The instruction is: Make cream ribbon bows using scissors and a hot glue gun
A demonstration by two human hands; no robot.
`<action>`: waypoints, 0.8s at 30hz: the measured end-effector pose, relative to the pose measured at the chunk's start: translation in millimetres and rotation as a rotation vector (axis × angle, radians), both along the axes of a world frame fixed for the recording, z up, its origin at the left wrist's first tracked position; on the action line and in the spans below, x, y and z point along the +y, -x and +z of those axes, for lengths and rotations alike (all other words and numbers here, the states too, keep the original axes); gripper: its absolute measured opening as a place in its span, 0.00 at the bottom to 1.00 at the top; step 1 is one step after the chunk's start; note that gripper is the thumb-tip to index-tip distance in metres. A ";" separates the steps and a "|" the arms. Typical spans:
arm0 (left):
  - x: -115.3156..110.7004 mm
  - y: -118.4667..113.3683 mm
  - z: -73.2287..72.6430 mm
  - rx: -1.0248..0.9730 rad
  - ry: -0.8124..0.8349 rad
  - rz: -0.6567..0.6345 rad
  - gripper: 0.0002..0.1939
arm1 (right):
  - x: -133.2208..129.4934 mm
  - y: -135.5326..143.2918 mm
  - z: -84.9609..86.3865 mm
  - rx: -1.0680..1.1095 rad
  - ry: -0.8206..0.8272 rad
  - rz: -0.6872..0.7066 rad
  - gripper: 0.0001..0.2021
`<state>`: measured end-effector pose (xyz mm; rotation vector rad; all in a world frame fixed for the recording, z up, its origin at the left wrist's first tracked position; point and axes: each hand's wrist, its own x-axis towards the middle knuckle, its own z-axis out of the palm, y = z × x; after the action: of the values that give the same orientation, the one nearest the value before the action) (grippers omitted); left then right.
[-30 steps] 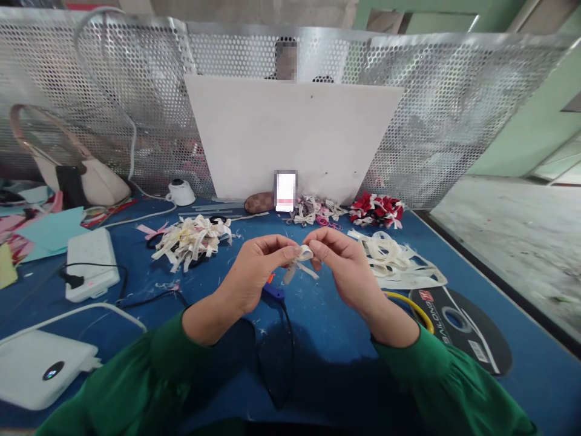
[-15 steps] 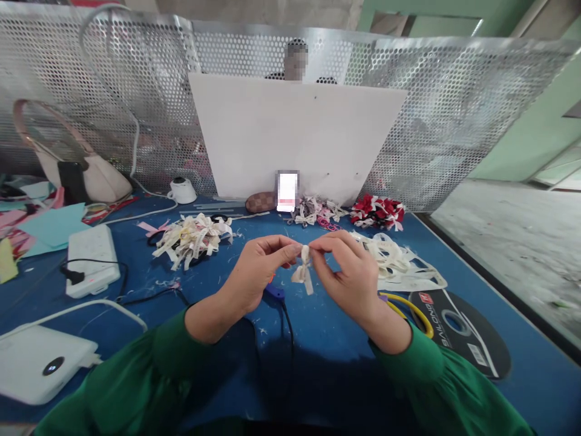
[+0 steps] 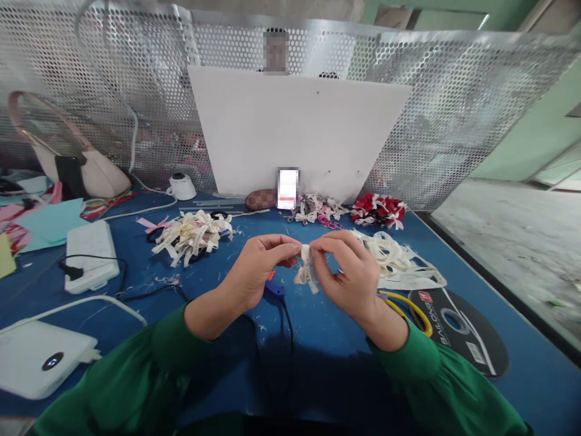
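Note:
A small cream ribbon bow [image 3: 305, 266] hangs above the middle of the blue table, its tails pointing down. My left hand [image 3: 261, 269] pinches its left edge between thumb and forefinger. From the other side my right hand [image 3: 347, 272] grips it with closed fingertips, which hide part of the bow. Under my left hand lies a blue-handled tool [image 3: 275, 290] with an orange part and a black cord; its working end is hidden. To the right of my right hand rests a heap of loose cream ribbon [image 3: 390, 257].
A pile of cream bows [image 3: 195, 236] lies left, red bows [image 3: 379, 211] back right. Yellow-handled scissors [image 3: 420, 315] and a black disc [image 3: 472, 339] sit at right. A lit phone [image 3: 287, 189] leans on a white board [image 3: 299, 127]. A power strip [image 3: 93, 257] and power bank [image 3: 40, 363] stand left.
Both hands keep hold of the bow in nearly the same place. The bow's lower loops and tails have turned slightly. Beyond the board, the person's head appears farther left.

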<state>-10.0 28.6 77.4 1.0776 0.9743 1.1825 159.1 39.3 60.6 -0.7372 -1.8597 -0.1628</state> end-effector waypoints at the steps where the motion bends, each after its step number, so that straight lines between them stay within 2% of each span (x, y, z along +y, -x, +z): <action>1: -0.2 0.0 0.2 -0.003 0.000 0.000 0.08 | -0.2 -0.1 0.0 0.005 -0.001 -0.001 0.07; 24: -0.4 -1.0 0.9 -0.008 0.014 0.004 0.08 | -1.5 1.0 0.1 0.032 0.006 0.020 0.07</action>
<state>-9.0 28.3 78.3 1.0598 0.9779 1.1802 158.1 37.8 60.7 -0.7215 -1.8377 -0.1320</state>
